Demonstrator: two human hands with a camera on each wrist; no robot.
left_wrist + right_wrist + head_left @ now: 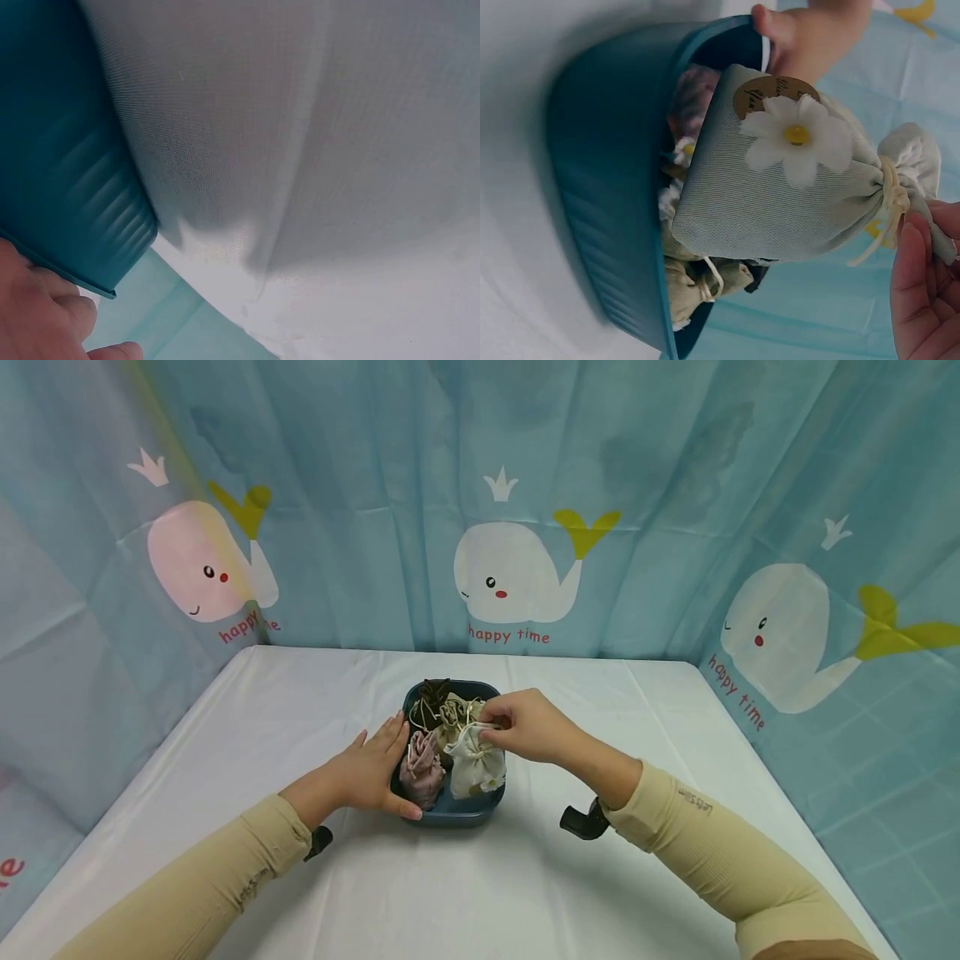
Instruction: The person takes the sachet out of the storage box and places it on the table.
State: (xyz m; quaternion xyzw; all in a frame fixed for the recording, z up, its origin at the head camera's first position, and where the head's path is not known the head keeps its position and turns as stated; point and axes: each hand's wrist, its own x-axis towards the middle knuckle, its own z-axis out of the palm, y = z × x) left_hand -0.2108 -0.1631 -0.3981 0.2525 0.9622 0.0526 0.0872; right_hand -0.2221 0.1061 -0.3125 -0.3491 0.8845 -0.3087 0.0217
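Note:
A white drawstring pouch (pixel 780 202) with a white flower and a brown oval tag hangs from my right hand (pixel 531 727), which pinches its gathered neck. The pouch's lower end overlaps the right side of a dark blue bin (pixel 453 818). Inside the bin are a pink pouch (pixel 422 770) at the front left, a dark brown pouch (pixel 430 700) at the back left and an olive-beige pouch (pixel 452 717) behind the white one. My left hand (pixel 371 774) lies against the bin's left rim with its fingers straight and thumb at the front rim.
The bin stands on a table (pixel 322 693) covered with a white cloth. A light blue curtain (pixel 360 568) printed with whales rises along the back and sides. Black camera mounts (pixel 585 821) sit at both wrists.

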